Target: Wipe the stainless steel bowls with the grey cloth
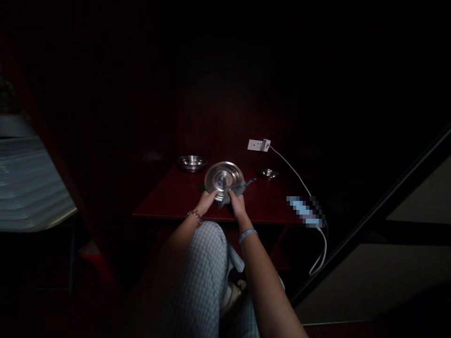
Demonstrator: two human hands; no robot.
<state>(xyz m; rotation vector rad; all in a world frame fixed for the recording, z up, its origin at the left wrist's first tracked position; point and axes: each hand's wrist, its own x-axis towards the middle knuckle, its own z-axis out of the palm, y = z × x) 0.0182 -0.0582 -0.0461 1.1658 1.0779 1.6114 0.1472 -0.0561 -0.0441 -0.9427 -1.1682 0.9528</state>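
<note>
A shiny round metal bowl (224,173) is held up over the front of a dark red table (165,202), tilted so its inside faces me. My left hand (206,203) grips its lower left rim, thumb on top and the other fingers hidden beneath. At the lower right rim, my right hand (236,203) is closed on a grey cloth (239,189) pressed against the bowl. One end of the cloth sticks out to the right. Farther back on the left sits what looks like a stack of metal bowls (192,163); a small metal bowl (268,174) lies at the right.
A white wall socket (255,145) with a plugged-in charger (266,145) is behind the table. Its white cable (294,171) runs down past a blurred-out bluish item (306,212) at the right edge. Dark panels enclose both sides. My knee (210,234) is below the table's front edge.
</note>
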